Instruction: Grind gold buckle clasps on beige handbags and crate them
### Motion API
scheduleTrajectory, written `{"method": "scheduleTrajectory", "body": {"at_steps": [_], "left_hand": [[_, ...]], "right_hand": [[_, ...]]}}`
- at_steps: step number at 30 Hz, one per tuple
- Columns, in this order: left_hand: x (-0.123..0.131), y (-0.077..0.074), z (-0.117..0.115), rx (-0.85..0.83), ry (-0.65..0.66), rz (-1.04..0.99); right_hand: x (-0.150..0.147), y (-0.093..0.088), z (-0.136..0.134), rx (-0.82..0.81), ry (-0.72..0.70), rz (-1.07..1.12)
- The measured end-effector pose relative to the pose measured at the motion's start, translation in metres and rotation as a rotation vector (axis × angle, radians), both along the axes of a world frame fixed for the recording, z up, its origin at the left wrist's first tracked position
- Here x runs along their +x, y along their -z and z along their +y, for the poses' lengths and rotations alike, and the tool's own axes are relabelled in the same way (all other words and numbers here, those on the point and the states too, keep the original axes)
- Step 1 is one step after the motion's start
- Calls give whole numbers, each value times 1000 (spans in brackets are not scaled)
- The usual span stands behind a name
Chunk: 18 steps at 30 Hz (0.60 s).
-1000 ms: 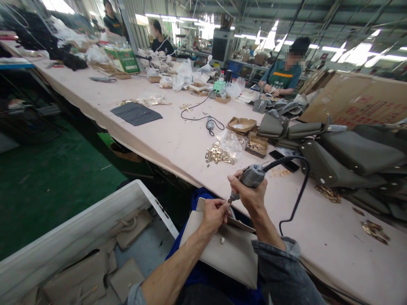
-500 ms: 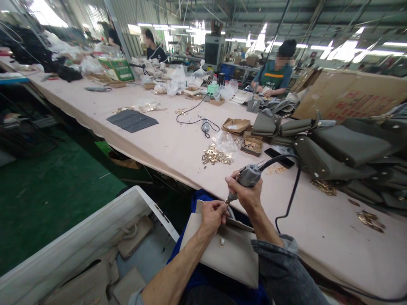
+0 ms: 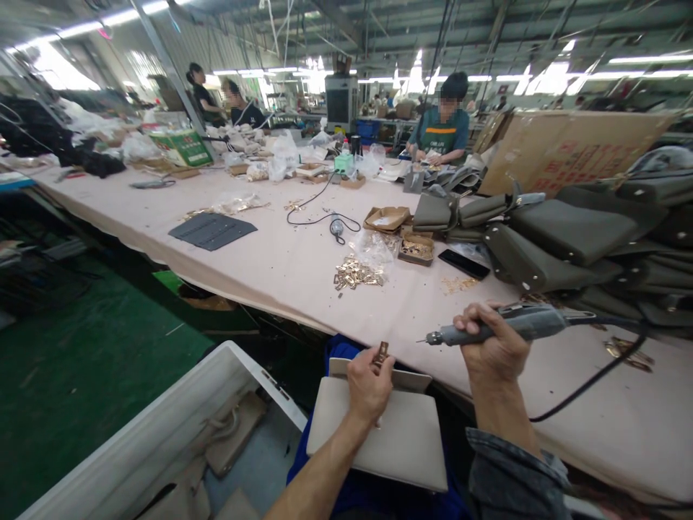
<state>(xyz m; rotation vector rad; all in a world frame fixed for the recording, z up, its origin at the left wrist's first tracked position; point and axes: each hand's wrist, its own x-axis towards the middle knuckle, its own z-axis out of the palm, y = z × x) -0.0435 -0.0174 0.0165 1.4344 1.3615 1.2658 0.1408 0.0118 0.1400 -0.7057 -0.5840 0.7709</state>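
A beige bag (image 3: 403,433) lies on my lap, its flap (image 3: 411,379) raised along the far edge. My left hand (image 3: 368,383) is above the bag and pinches a small gold metal clasp plate (image 3: 383,350) between thumb and fingers. Whether the plate is joined to the flap cannot be made out. My right hand (image 3: 495,343) grips a grey electric screwdriver (image 3: 533,321) over the table's front edge. Its thin bit points left, apart from the bag, and a black cord trails off to the right.
Gold metal fittings (image 3: 357,274) are heaped on the table (image 3: 281,267) beside small cardboard boxes (image 3: 416,249) and a black phone (image 3: 464,264). Dark bags (image 3: 574,224) are piled at right. A white bin (image 3: 216,375) with beige bags stands at left. A co-worker (image 3: 441,130) sits across.
My right hand has drawn the screwdriver up and right, away from the fitting at the flap, and turned it nearly level. My left hand stays near the flap with the clasp plate. The view has shifted slightly.
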Motion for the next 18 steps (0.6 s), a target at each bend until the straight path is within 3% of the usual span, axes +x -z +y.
{"method": "scheduleTrajectory", "body": {"at_steps": [4, 9, 13, 15, 18], "left_hand": [[7, 2, 0, 255, -46, 339], [17, 4, 3, 290, -66, 438], [15, 2, 8, 40, 20, 221], [11, 6, 14, -154, 112, 53], [6, 13, 24, -281, 204, -137]], "right_hand": [[29, 23, 1, -48, 14, 182], [69, 49, 8, -78, 94, 312], [103, 66, 21, -142, 224, 414], [123, 75, 31, -173, 299, 457], [155, 88, 51, -182, 395, 471]]}}
